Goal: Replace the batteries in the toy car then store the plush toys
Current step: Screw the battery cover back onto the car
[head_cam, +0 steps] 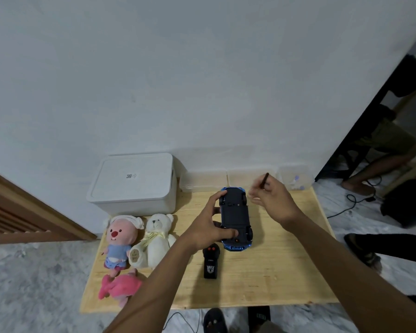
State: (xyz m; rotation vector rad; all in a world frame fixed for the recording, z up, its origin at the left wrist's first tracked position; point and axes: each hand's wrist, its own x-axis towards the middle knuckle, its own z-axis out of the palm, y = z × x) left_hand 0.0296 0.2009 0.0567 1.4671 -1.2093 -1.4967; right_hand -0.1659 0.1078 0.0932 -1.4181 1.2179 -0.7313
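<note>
Down at the near edge, a dark sandal (214,319) sits on the floor, well short of the toy car (235,219) and a little to its left. Up on the wooden tabletop (286,272), the pink plush (120,287) lies nearest the viewer, far off to the car's left. The black remote control (211,260) is just in front of the car's near bumper, slightly left of it. Left of the car sit two more plush toys side by side and touching: the white teddy bear (156,236) closer to the car, the pink-faced plush in blue (120,241) beyond it. And there's the car itself, blue, flipped belly up, its dark underside showing and its length running away from the viewer. The left hand (211,224) grips it from the car's left flank, thumb curled onto the near end, fingers hooked over the far end. The right hand (274,198) hovers off the car's far right corner, not touching it, fingers curled and pinching a thin dark tool (264,180) that pokes up and away; the fingertips are blurred. Behind the car, against the wall, runs a row of clear plastic containers (203,180). Further left of those stands a white lidded box (132,181).
</note>
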